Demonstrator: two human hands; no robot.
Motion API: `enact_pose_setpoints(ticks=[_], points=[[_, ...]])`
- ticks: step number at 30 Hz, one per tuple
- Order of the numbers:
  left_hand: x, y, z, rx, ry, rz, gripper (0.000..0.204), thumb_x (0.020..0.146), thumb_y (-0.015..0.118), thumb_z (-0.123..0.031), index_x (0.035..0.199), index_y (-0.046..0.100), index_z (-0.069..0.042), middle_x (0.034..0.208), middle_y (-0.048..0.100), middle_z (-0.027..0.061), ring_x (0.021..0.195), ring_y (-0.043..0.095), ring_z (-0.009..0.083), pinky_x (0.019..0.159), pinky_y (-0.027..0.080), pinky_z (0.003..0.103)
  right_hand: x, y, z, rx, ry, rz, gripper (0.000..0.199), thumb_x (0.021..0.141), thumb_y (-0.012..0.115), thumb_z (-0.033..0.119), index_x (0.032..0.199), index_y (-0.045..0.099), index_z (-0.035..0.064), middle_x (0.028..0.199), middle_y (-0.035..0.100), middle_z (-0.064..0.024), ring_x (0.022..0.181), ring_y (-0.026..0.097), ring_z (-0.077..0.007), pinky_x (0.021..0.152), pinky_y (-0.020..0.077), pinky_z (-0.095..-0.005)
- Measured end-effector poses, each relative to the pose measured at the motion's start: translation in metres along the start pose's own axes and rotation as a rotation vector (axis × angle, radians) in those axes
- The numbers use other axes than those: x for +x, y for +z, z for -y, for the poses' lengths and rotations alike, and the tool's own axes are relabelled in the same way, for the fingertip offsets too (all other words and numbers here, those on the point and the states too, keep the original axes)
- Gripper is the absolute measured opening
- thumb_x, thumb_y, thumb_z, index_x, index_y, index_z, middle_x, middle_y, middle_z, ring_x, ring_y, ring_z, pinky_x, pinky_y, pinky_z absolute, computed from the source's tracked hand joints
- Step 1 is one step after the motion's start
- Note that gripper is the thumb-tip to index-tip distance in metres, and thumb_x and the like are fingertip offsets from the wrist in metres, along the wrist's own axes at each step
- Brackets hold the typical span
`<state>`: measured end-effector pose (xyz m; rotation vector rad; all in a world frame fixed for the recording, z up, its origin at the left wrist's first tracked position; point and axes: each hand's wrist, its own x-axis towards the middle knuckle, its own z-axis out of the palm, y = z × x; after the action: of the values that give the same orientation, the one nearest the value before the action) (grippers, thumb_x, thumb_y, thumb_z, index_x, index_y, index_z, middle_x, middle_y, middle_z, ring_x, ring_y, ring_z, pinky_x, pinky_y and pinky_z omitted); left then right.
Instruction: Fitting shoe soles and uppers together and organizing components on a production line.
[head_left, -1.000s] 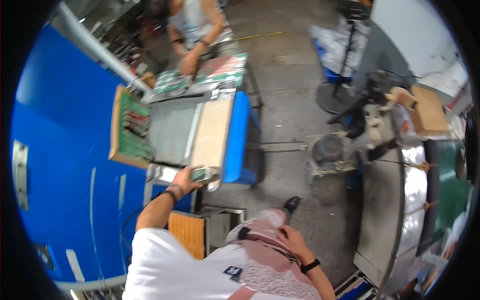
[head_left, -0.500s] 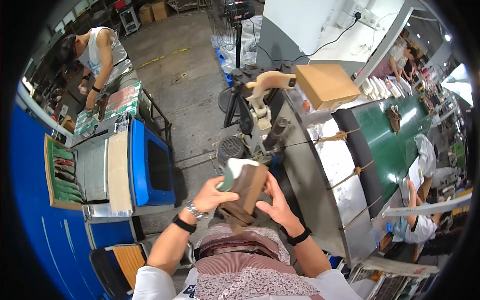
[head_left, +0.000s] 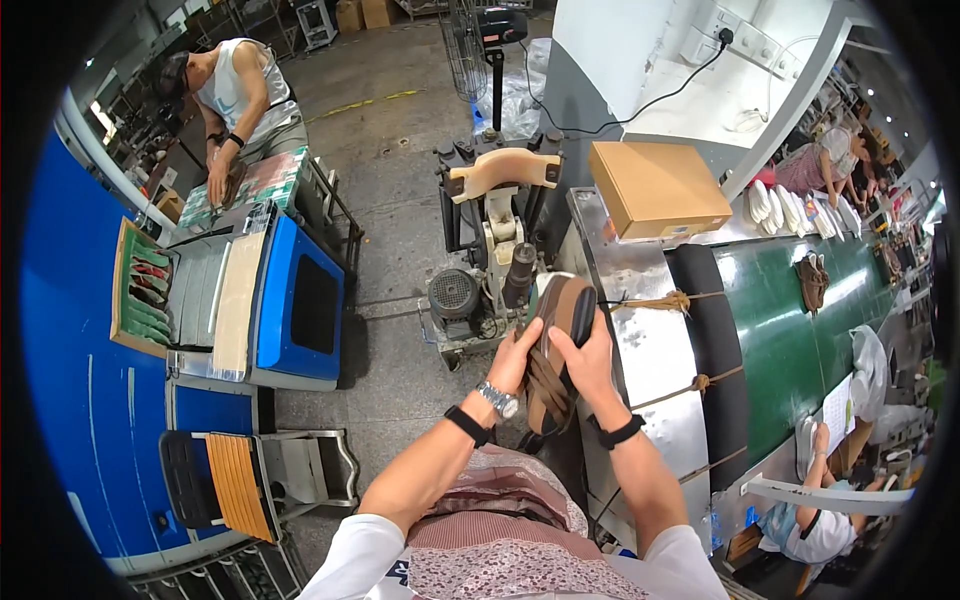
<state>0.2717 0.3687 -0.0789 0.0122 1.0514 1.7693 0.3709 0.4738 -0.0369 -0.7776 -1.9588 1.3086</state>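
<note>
A brown lace-up shoe [head_left: 570, 300] is held between my two hands, out in front of my apron. Its laces hang along the near part, and a white and green patch shows at its far left side. My left hand [head_left: 515, 362] grips the shoe's left side, thumb on top. From the right, my right hand [head_left: 590, 365] closes on it, its thumb pressed on the upper. Just beyond the shoe stands a pressing machine [head_left: 520, 275] with a curved cream pad [head_left: 505, 175] on top and a motor [head_left: 453, 294] at its left foot.
A conveyor with a green belt [head_left: 790, 310] runs along the right, carrying a pair of brown shoes [head_left: 812, 282]. A cardboard box [head_left: 660, 190] rests at its end. Left are a blue machine [head_left: 300, 310] and a folding chair [head_left: 240, 485]. Co-workers are at far left and right.
My hands have carried the shoe to the right and turned it, so its laces and upper now show. The view has shifted, and the left co-worker leans lower over the table.
</note>
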Motion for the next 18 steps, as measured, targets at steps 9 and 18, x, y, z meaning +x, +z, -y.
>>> enact_pose_setpoints(ticks=[9,18], points=[[0.086,0.002,-0.04,-0.106,0.03,-0.032,0.067,0.1,0.063,-0.055,0.129,0.063,0.005,0.121,0.069,0.0109,0.104,0.067,0.0193,0.089,0.053,0.034,0.106,0.028,0.008,-0.222,-0.013,0.07,0.06,0.082,0.082,0.036,0.113,0.056,-0.0083,0.1,0.072,-0.0281,0.095,0.073,-0.0401,0.083,0.056,-0.0443],[0.087,0.014,-0.055,-0.298,-0.067,-0.02,0.068,0.099,0.056,-0.065,0.125,0.068,-0.004,0.119,0.071,0.0093,0.099,0.07,0.0213,0.077,0.057,0.034,0.151,0.039,0.054,-0.703,0.063,0.284,0.08,0.077,0.076,0.054,0.109,0.053,-0.0159,0.095,0.069,-0.0367,0.094,0.07,-0.0506,0.085,0.0564,-0.052]])
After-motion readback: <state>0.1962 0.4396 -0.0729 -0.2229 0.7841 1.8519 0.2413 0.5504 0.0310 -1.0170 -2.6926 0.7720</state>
